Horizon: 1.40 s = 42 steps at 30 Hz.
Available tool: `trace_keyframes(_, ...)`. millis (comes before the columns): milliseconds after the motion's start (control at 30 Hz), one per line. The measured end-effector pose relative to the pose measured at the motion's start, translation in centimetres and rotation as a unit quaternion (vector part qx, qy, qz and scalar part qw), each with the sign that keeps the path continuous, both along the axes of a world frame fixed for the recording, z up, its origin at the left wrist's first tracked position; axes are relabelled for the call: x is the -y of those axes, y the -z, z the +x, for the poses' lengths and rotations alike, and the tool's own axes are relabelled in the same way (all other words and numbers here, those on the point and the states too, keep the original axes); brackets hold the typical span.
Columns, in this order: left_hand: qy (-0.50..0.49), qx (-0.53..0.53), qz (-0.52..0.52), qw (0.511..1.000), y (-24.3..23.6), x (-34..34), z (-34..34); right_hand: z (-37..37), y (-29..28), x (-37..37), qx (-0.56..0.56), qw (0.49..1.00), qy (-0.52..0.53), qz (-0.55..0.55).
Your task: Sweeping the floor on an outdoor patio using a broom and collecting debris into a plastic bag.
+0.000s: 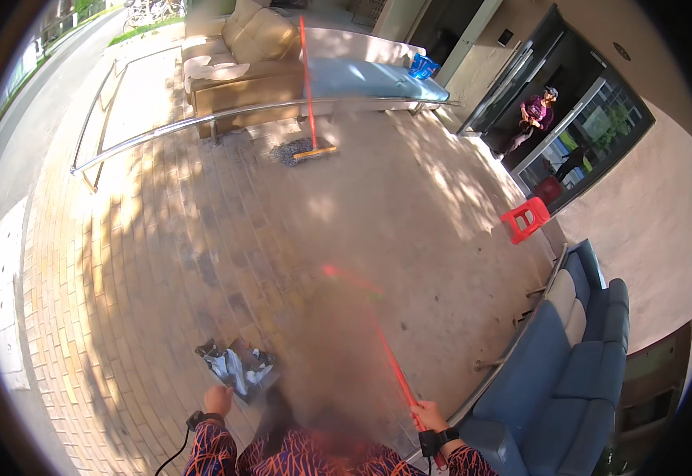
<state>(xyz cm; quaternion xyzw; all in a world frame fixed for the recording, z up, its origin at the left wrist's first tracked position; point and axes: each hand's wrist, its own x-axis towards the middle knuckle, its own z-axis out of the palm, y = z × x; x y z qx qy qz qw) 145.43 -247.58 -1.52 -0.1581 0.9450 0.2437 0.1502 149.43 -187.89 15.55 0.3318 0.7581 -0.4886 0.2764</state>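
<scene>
My right hand is wrapped round the red pole of a long-handled broom. The pole slants forward and left to a blurred red head low over the paving. My left hand is closed in a fist at the near edge of a dark, open scoop-like container. Crumpled white and black plastic lies in that container. What the left fingers grip is hidden, and I cannot tell if they touch the container. A dark strap with a cable sits on each wrist.
Ahead, a red-handled mop leans on a metal rail. Behind the rail are a brown armchair and a light-blue bench. A red stool and blue sofas line the right. A person is in the doorway.
</scene>
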Motion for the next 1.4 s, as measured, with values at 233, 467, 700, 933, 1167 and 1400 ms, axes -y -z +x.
trace_keyframes(233, -0.037, 0.051, 0.004, 0.998, -1.7, -3.5, 6.9, -4.3, 7.3, -11.1, -0.115, 0.989, 0.08, 0.046)
trace_keyframes(467, -0.203, -0.006, -0.016, 0.979, -5.7, -6.3, 15.8, 0.4, 9.7, -16.9, -0.104, 0.981, 0.108, 0.127)
trace_keyframes(700, -0.313, -0.004, -0.04, 0.949, -7.7, -8.5, 25.6, 7.4, 18.2, -23.4, -0.04, 0.975, 0.143, 0.166)
trace_keyframes(933, -0.12, 0.125, -0.177, 0.969, -5.3, -8.4, 31.4, 5.8, 17.5, -25.3, -0.091, 0.952, -0.033, 0.289)
trace_keyframes(1167, 0.046, 0.129, -0.22, 0.966, -1.5, -8.0, 36.7, 14.2, 18.1, -23.3, -0.117, 0.949, -0.081, 0.28)
trace_keyframes(1400, -0.237, 0.042, -0.07, 0.968, -1.4, -7.8, 38.9, 27.4, 7.9, -13.7, -0.033, 0.971, -0.196, 0.133)
